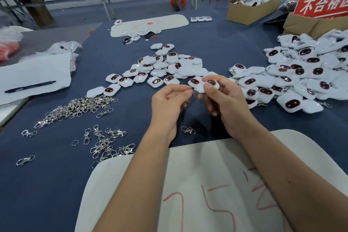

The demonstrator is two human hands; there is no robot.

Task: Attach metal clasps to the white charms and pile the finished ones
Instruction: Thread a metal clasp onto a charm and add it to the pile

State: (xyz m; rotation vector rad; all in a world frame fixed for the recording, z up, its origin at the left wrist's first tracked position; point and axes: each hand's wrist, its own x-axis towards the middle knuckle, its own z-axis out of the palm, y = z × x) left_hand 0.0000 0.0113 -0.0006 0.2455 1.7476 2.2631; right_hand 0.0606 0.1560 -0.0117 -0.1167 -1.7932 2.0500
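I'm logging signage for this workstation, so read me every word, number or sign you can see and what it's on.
"不合格", then a cut-off character: white on the red sign, far right.
Red handwritten marks, perhaps "75", not surely readable: white sheet under the forearms.
Pen: print too small.

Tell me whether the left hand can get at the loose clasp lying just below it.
Probably yes: the loose clasp lies bare on the cloth, nothing over it, but the left hand is busy pinching something small.
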